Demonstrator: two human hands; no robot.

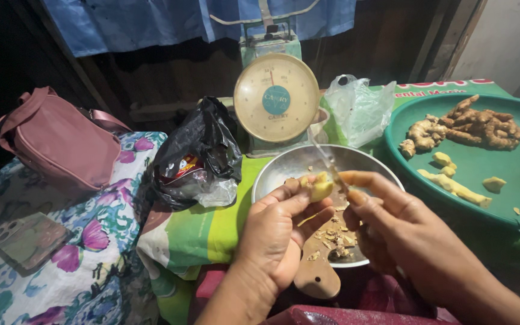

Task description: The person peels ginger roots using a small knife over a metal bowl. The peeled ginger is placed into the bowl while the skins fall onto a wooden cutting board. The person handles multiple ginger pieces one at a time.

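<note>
Dim surroundings frame a cluttered table (212,232) with a green cloth. At frame centre, my left hand (278,232) pinches a peeled ginger piece (319,186) between thumb and fingers, above a metal bowl (284,165) of peelings. My right hand (392,225) is closed around a knife (326,159), blade touching the ginger piece. At upper right, a green tray (482,186) holds ginger roots (473,126). A dial scale (276,99) stands at upper centre, a pink bag (58,141) at upper left.
</note>
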